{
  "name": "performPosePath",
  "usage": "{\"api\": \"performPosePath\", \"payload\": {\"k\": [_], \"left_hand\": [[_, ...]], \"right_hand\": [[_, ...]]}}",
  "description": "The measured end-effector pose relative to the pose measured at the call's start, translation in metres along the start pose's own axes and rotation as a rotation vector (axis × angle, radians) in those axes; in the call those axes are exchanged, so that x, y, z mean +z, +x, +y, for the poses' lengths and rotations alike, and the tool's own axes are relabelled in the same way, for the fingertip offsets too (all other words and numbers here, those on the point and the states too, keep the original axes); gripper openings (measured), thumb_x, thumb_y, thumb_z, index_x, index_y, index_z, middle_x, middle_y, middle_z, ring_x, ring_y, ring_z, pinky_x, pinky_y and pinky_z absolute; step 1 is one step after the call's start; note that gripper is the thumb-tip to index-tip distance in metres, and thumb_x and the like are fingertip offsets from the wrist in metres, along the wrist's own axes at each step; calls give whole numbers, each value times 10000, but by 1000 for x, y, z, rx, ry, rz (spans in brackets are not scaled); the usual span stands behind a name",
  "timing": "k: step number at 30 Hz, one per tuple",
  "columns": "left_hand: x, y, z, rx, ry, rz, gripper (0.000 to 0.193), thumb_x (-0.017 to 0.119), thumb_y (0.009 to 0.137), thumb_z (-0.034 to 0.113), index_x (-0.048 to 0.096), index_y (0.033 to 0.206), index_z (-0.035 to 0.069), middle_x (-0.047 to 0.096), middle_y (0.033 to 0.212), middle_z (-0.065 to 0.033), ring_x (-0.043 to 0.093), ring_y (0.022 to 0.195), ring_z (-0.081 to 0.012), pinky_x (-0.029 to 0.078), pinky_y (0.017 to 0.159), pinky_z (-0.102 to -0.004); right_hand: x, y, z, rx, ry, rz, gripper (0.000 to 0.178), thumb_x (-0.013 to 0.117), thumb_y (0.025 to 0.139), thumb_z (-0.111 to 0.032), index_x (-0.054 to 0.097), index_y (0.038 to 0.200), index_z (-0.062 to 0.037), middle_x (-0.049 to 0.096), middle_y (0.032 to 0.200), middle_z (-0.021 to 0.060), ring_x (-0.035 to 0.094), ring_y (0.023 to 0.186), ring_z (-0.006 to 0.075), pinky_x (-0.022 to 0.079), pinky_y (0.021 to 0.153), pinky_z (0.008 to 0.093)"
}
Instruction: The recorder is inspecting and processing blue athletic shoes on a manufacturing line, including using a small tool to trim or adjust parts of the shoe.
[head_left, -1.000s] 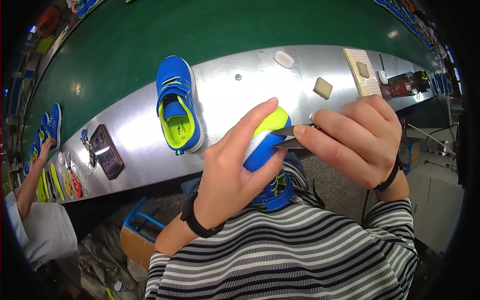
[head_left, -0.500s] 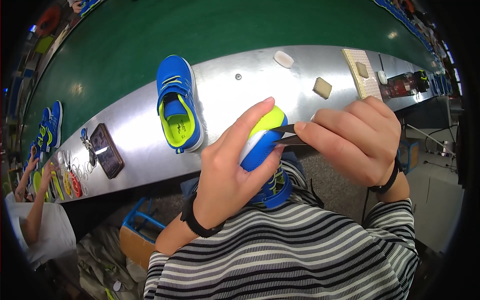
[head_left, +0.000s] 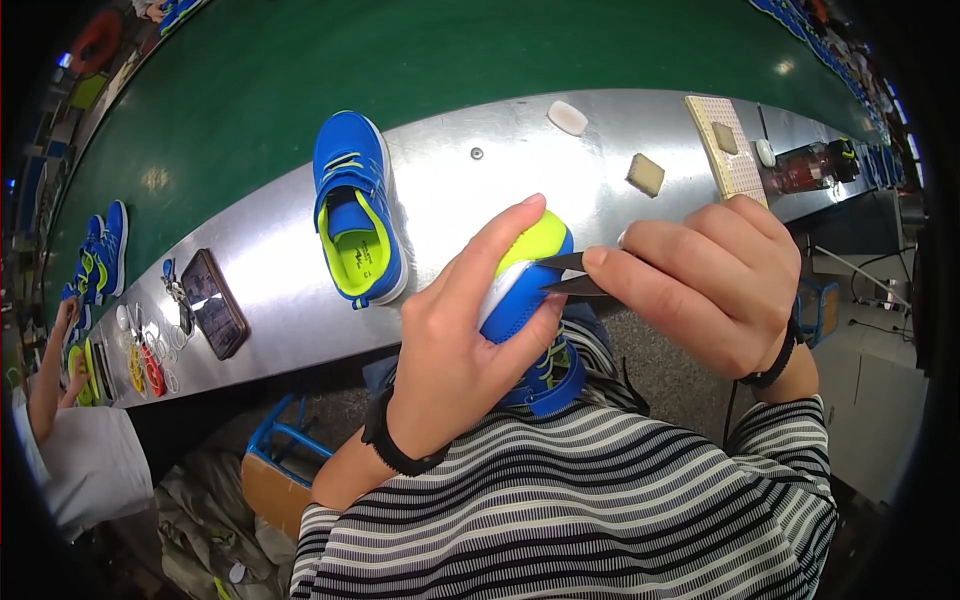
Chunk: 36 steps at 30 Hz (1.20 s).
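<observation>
Both hands are busy: in the head view, the left hand (head_left: 448, 325) is wrapped around a blue shoe (head_left: 515, 305), thumb on one side and fingers on the other, while the right hand (head_left: 715, 280) is closed on dark scissors (head_left: 575, 287), gripping them close to the parted blades. Their handles are hidden in the palm. That shoe is above the person's lap, just off the near edge of the metal table (head_left: 440, 180), its lime and blue end up against the blade tips. I can't tell whether the points touch the fabric or only hover at it. What worries me is the left thumb, so near the lower blade: a slip of either grip could nick it. If the points went in too deep, they could snag or cut the blue mesh; a shoe held off the table could also twist under pressure. A second shoe (head_left: 360, 265) sits upright on the table, well clear of the blades.
</observation>
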<state>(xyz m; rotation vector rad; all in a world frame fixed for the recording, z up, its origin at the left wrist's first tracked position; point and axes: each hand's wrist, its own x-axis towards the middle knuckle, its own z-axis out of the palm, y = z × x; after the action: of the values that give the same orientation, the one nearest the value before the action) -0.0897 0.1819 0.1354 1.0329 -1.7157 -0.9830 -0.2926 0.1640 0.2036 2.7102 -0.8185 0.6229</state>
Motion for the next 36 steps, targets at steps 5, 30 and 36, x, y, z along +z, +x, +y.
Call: {"api": "performPosePath", "payload": {"k": [5, 30, 36], "left_hand": [[0, 1, 0, 5, 4, 4, 588, 700, 741, 27, 496, 1291, 51, 627, 1086, -209, 652, 967, -303, 515, 807, -342], [1, -1, -3, -65, -26, 42, 554, 690, 767, 28, 496, 1286, 53, 638, 1055, -190, 657, 947, -269, 511, 795, -323], [2, 0, -2, -38, -1, 40, 558, 691, 764, 27, 495, 1286, 53, 639, 1054, -191, 657, 949, -277, 511, 798, -327]], "right_hand": [[5, 0, 1, -11, 7, 10, 302, 701, 655, -172, 668, 945, -95, 619, 765, -3, 495, 561, 110, 334, 498, 255], [8, 2, -7, 7, -48, 22, 342, 663, 644, -139, 673, 979, -72, 603, 764, 4, 471, 539, 104, 318, 459, 246], [8, 2, -7, 16, -43, 11, 350, 659, 645, -142, 674, 987, -73, 603, 767, 2, 468, 538, 103, 319, 462, 246]]}}
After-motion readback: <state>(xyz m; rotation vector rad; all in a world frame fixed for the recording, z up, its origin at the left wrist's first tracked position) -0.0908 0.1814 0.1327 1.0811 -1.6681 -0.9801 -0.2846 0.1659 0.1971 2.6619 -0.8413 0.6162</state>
